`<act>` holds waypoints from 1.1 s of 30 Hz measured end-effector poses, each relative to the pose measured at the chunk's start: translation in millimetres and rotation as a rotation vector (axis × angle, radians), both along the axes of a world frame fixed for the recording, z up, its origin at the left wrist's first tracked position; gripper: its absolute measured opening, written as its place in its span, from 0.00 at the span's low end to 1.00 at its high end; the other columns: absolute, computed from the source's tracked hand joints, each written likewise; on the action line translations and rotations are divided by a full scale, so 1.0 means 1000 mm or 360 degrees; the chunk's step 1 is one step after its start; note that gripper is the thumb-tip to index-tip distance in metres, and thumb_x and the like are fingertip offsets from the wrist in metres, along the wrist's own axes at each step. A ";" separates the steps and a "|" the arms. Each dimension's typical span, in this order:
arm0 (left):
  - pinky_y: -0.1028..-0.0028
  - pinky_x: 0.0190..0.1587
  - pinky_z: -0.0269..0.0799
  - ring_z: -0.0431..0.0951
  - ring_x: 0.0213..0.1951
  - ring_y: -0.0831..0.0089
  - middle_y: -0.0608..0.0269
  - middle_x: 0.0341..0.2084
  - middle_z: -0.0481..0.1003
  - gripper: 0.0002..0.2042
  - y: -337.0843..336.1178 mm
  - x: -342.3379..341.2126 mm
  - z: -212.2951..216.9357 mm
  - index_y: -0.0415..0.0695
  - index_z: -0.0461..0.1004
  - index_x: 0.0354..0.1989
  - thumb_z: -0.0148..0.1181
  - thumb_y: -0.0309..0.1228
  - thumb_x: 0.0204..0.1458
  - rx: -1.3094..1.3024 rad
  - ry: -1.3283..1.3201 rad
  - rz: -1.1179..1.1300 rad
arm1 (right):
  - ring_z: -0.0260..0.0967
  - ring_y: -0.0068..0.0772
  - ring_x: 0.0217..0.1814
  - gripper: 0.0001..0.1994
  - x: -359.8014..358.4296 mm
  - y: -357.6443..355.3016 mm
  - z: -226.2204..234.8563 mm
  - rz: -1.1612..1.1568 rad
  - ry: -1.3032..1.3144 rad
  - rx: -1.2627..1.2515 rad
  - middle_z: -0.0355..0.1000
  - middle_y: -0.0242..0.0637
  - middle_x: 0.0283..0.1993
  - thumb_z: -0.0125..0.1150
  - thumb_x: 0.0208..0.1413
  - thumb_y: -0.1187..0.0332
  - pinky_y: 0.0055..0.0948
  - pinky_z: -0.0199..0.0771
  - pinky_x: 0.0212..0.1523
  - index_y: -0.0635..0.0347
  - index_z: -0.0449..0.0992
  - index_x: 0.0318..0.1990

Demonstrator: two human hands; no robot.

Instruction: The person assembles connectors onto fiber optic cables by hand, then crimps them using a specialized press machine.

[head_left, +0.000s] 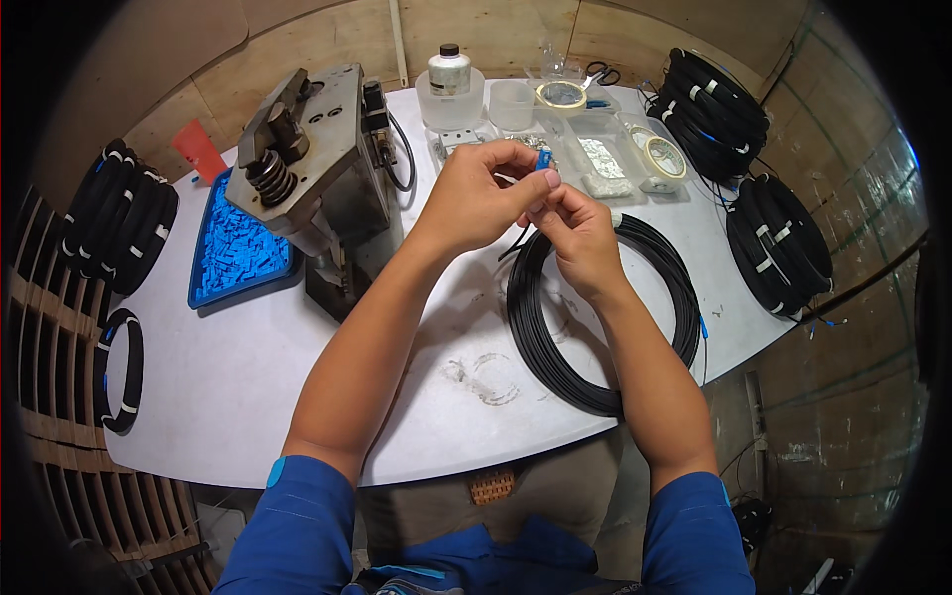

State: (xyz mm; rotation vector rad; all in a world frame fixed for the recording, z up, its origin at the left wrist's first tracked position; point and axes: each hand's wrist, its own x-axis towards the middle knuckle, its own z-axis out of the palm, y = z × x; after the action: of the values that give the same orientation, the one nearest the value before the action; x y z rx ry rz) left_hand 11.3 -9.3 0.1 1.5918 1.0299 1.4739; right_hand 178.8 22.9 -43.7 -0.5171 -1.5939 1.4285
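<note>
My left hand (481, 196) pinches a small blue plastic connector (543, 159) between thumb and forefinger, held up over the table's middle. Close beside it, my right hand (587, 243) has its fingertips closed just below the connector. A thin black cable (518, 240) runs out from under the two hands, and the right fingers appear to grip its end; the exact contact is hidden. Beneath my right forearm lies a large coil of black cable (540, 362), with a blue-tipped cable end (704, 327) at its right side.
Left of my hands stands a heavy metal press (337, 149). A dark blue tray (248, 295) holds many small blue pieces, with a red cup (198, 151) behind. Clear bins (595, 124), tape rolls and a bottle (449, 71) line the back. Cable coils (778, 243) flank both sides.
</note>
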 end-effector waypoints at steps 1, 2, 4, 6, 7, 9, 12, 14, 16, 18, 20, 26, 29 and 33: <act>0.77 0.28 0.73 0.78 0.25 0.80 0.61 0.25 0.82 0.11 0.001 0.000 -0.001 0.33 0.82 0.37 0.68 0.33 0.59 0.0000 0.0000 0.0001 | 0.75 0.22 0.42 0.06 0.000 -0.001 -0.001 0.0019 0.0030 0.0005 0.78 0.31 0.39 0.62 0.68 0.71 0.24 0.75 0.48 0.65 0.78 0.42; 0.77 0.28 0.73 0.78 0.25 0.80 0.60 0.25 0.82 0.11 0.003 -0.001 -0.003 0.33 0.82 0.38 0.68 0.32 0.59 0.0040 -0.0010 0.0039 | 0.75 0.21 0.42 0.06 -0.002 -0.001 -0.001 0.0037 0.0058 0.0011 0.78 0.30 0.38 0.62 0.68 0.70 0.24 0.75 0.48 0.64 0.78 0.41; 0.76 0.28 0.73 0.78 0.25 0.80 0.60 0.25 0.82 0.12 0.004 -0.004 -0.005 0.33 0.82 0.38 0.68 0.32 0.59 0.0081 -0.0020 0.0076 | 0.75 0.21 0.42 0.06 -0.003 -0.002 0.000 0.0021 0.0056 0.0003 0.78 0.30 0.38 0.62 0.68 0.71 0.24 0.75 0.48 0.64 0.78 0.42; 0.76 0.30 0.74 0.78 0.27 0.80 0.60 0.25 0.82 0.12 0.004 -0.003 -0.004 0.33 0.83 0.38 0.69 0.33 0.59 -0.0022 -0.0049 0.0010 | 0.75 0.21 0.42 0.05 -0.002 -0.001 -0.001 -0.0002 0.0056 -0.0010 0.77 0.30 0.38 0.62 0.68 0.71 0.24 0.75 0.48 0.65 0.78 0.42; 0.76 0.30 0.74 0.78 0.27 0.80 0.60 0.25 0.82 0.12 0.003 -0.004 -0.003 0.33 0.83 0.38 0.69 0.33 0.59 -0.0023 -0.0048 0.0007 | 0.75 0.21 0.42 0.05 0.000 0.001 -0.002 0.0017 0.0034 0.0017 0.78 0.30 0.38 0.62 0.68 0.71 0.25 0.75 0.48 0.65 0.78 0.42; 0.77 0.30 0.73 0.77 0.28 0.81 0.63 0.28 0.81 0.12 0.001 -0.005 0.000 0.32 0.82 0.40 0.69 0.32 0.61 -0.0119 0.0000 -0.0052 | 0.75 0.21 0.42 0.05 0.000 0.002 -0.003 0.0039 0.0010 0.0045 0.78 0.30 0.38 0.62 0.68 0.72 0.25 0.75 0.48 0.65 0.78 0.43; 0.76 0.31 0.74 0.78 0.28 0.80 0.61 0.25 0.82 0.13 0.005 -0.004 -0.004 0.33 0.83 0.37 0.69 0.34 0.59 0.0019 -0.0075 0.0084 | 0.75 0.22 0.43 0.05 -0.001 0.000 -0.003 0.0024 0.0031 -0.0016 0.78 0.30 0.38 0.62 0.68 0.73 0.25 0.76 0.49 0.65 0.77 0.43; 0.75 0.32 0.74 0.78 0.28 0.80 0.61 0.25 0.82 0.13 0.005 -0.005 -0.005 0.33 0.83 0.37 0.69 0.34 0.59 -0.0009 -0.0075 0.0048 | 0.75 0.22 0.43 0.04 -0.001 0.000 -0.002 0.0026 0.0051 -0.0024 0.78 0.31 0.39 0.62 0.68 0.73 0.25 0.75 0.49 0.66 0.77 0.43; 0.75 0.32 0.75 0.78 0.28 0.80 0.61 0.25 0.82 0.13 0.004 -0.007 -0.005 0.33 0.83 0.37 0.69 0.34 0.59 -0.0035 -0.0078 0.0012 | 0.75 0.22 0.43 0.04 -0.002 0.000 -0.002 0.0039 0.0050 -0.0018 0.78 0.31 0.39 0.62 0.67 0.73 0.25 0.75 0.49 0.65 0.77 0.43; 0.75 0.33 0.74 0.78 0.29 0.80 0.62 0.25 0.82 0.13 0.003 -0.005 -0.002 0.33 0.83 0.37 0.69 0.35 0.59 -0.0138 -0.0027 -0.0070 | 0.75 0.22 0.43 0.04 0.001 0.002 -0.004 0.0049 0.0055 -0.0016 0.78 0.31 0.39 0.62 0.67 0.73 0.25 0.75 0.49 0.65 0.77 0.42; 0.76 0.33 0.73 0.77 0.28 0.81 0.63 0.25 0.81 0.13 0.003 -0.006 -0.001 0.33 0.83 0.37 0.69 0.35 0.59 -0.0081 -0.0016 -0.0035 | 0.75 0.22 0.43 0.04 0.002 0.003 -0.004 0.0063 0.0026 -0.0005 0.79 0.32 0.39 0.62 0.67 0.73 0.25 0.75 0.49 0.65 0.77 0.43; 0.77 0.34 0.72 0.75 0.29 0.82 0.66 0.25 0.81 0.13 0.003 -0.006 -0.002 0.34 0.84 0.38 0.66 0.35 0.61 -0.0056 -0.0063 -0.0058 | 0.75 0.20 0.40 0.04 0.000 -0.001 -0.002 0.0000 0.0048 -0.0034 0.79 0.32 0.36 0.65 0.65 0.74 0.25 0.76 0.46 0.64 0.78 0.41; 0.77 0.35 0.72 0.75 0.30 0.81 0.66 0.28 0.81 0.14 0.004 -0.004 -0.004 0.35 0.84 0.40 0.64 0.36 0.63 -0.0123 -0.0081 -0.0108 | 0.74 0.19 0.37 0.04 -0.002 0.000 -0.005 -0.0076 0.0079 0.0016 0.79 0.31 0.34 0.68 0.63 0.75 0.24 0.76 0.43 0.64 0.78 0.39; 0.76 0.38 0.72 0.75 0.33 0.81 0.66 0.30 0.80 0.15 0.006 -0.005 -0.005 0.35 0.84 0.43 0.61 0.36 0.64 -0.0140 -0.0161 -0.0115 | 0.74 0.17 0.36 0.05 -0.002 0.000 -0.006 -0.0135 0.0030 0.0094 0.79 0.30 0.33 0.69 0.61 0.75 0.23 0.76 0.41 0.63 0.78 0.35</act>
State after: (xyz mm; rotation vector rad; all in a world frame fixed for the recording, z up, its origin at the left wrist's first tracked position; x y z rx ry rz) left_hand 6.7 -2.9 -5.4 1.4624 0.9568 1.4261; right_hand 177.2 22.9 -49.4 -0.5285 -1.5759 1.3154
